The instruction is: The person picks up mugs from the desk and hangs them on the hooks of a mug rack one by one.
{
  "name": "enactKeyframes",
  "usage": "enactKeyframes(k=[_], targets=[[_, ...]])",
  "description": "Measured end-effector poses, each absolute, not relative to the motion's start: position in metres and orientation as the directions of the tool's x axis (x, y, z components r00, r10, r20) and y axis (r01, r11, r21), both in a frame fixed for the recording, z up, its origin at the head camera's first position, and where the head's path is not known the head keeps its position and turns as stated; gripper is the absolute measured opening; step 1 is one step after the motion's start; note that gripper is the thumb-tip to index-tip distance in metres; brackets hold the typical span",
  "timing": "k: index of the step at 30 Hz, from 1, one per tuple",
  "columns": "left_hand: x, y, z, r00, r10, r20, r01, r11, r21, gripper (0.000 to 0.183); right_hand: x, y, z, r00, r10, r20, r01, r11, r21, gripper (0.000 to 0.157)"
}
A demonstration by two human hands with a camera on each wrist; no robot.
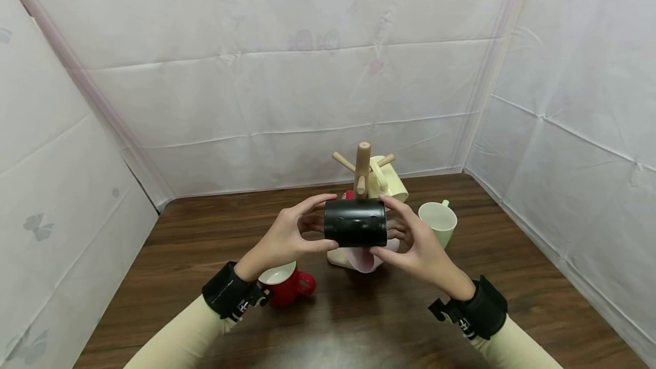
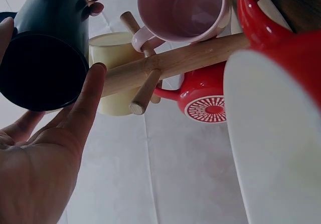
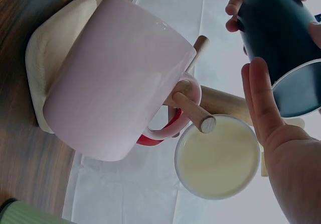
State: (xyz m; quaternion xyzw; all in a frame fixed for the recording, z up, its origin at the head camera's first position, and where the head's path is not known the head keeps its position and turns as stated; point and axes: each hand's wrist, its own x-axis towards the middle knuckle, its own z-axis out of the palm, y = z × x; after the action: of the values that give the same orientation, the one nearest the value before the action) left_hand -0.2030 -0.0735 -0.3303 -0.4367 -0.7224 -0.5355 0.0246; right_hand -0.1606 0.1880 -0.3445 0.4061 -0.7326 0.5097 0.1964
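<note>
A black mug (image 1: 355, 222) is held sideways in the air between both hands, in front of the wooden mug tree (image 1: 363, 158). My left hand (image 1: 289, 237) grips its left end, fingertips above and thumb below. The right hand (image 1: 424, 246) holds the other end in the same way. In the left wrist view the dark, round end of the mug faces the left palm. On the tree hang a pink mug (image 3: 115, 78), a pale yellow mug (image 1: 394, 185) and a red mug (image 2: 203, 91), the last mostly hidden in the head view.
Another red mug (image 1: 283, 290) with a white inside stands on the brown wooden table (image 1: 215, 226), below the left wrist. A pale green mug (image 1: 438, 218) stands to the right, behind the right hand. White sheeting (image 1: 307, 90) walls the table at the back and sides.
</note>
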Motion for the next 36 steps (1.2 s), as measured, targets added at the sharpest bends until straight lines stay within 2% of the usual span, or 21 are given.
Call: enactKeyframes(k=[14,27,36], targets=[[-0.2049,-0.0716,-0.3313,-0.674,0.591,0.444,0.567,0.027,0.824,0.067,-0.1601,0.1904,-0.3439,-0.632,-0.398,0.665,-0.763,0.168,-0.624,0.085],[-0.2067,-0.0678,-0.3313,-0.707,0.578,0.406,0.514,0.026,0.858,0.055,-0.1602,0.1901,-0.3456,-0.644,-0.376,0.667,-0.761,0.220,-0.611,0.075],[-0.2096,-0.0660,-0.3323,-0.730,0.567,0.381,0.494,0.053,0.868,0.052,-0.1633,0.1909,-0.3482,-0.648,-0.379,0.661,-0.753,0.186,-0.631,0.083]])
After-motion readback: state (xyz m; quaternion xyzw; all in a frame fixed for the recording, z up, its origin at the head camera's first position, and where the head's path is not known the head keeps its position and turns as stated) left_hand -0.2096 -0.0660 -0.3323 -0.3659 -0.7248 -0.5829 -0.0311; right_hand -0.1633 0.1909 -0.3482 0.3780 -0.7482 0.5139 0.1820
